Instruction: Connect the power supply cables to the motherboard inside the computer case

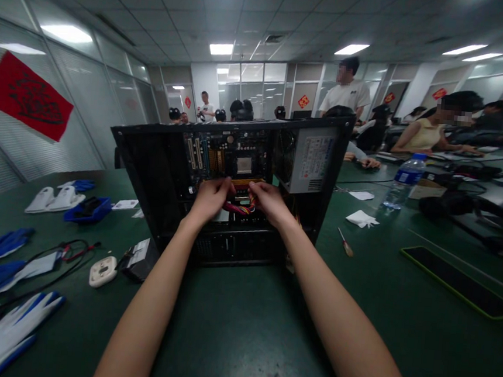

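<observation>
An open black computer case (pixel 136 172) stands in front of me with its inside facing me. My left hand (pixel 212 200) and my right hand (pixel 271 203) both reach in, below the motherboard's (pixel 231 145) square processor (pixel 243 165). A bundle of red, yellow and black power cables (pixel 237 208) runs between the hands. The right fingers pinch its wires near the memory slots. The left fingers are closed at its other end; their tips are partly hidden. At the case's upper right sits a silver power supply (pixel 313 159).
Left on the green table (pixel 239 334) lie blue-white gloves (pixel 14 332), a blue tray (pixel 87 209), a white square object (pixel 103 271) and a black boxy part (pixel 139 259). To the right are a screwdriver (pixel 345 242), tissue (pixel 362 219), water bottle (pixel 406 181) and headphones (pixel 465 213). People sit or stand beyond.
</observation>
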`<state>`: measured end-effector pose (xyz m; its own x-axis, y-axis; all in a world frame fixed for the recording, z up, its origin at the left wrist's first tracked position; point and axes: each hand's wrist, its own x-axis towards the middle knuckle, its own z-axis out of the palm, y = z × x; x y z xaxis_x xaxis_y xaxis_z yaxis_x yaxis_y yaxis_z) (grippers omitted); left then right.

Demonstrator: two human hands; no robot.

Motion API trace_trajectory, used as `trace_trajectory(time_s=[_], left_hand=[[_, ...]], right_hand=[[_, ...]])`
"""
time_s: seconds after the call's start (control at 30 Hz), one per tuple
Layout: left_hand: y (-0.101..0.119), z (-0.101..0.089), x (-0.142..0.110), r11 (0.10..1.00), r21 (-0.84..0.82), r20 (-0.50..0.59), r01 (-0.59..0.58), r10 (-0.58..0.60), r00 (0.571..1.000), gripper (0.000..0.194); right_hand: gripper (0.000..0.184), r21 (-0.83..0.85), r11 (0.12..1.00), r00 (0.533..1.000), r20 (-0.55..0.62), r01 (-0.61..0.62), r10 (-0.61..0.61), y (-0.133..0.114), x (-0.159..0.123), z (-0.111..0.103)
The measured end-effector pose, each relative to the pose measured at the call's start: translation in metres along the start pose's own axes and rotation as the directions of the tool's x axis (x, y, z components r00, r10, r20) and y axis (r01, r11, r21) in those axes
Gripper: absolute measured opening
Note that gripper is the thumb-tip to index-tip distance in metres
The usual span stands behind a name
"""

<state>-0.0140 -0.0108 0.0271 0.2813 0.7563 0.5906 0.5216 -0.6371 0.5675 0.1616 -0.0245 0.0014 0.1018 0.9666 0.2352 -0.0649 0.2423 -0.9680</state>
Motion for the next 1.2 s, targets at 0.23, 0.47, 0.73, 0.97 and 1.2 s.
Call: trace_trajectory(time_s=[0.23,0.47,0.73,0.97,1.2], left_hand=[[0.019,-0.024,0.002,0.943,-0.334,-0.212,0.010,-0.085,0.974,0.029],[0.050,-0.028,-0.006,0.595,-0.755,0.141,0.277,-0.265,0.954,0.038],[0.093,-0.045,-0.025,0.773,-0.612,0.174,0.168,-0.076,0.982,0.039],[0.107,-0.044,-0.034,0.728,-0.659,0.312,0.189,0.036,0.949,0.043],[0.102,-0.048,-0.036,0.619,-0.725,0.395,0.301,0.017,0.918,0.038]], right_hand=[[0.040,0.466,0.885,0.999,0.050,-0.014,-0.011,-0.024,-0.012,0.012],[0.038,0.254,0.943,0.976,-0.033,0.216,-0.215,-0.057,-0.034,0.010],[0.048,-0.449,0.845,0.896,0.438,0.290,-0.075,-0.083,-0.069,-0.016],[0.054,-0.325,0.844,0.865,0.419,0.426,-0.275,-0.116,-0.089,-0.028],[0.059,-0.287,0.827,0.853,0.366,0.484,-0.372,-0.120,-0.093,-0.035]])
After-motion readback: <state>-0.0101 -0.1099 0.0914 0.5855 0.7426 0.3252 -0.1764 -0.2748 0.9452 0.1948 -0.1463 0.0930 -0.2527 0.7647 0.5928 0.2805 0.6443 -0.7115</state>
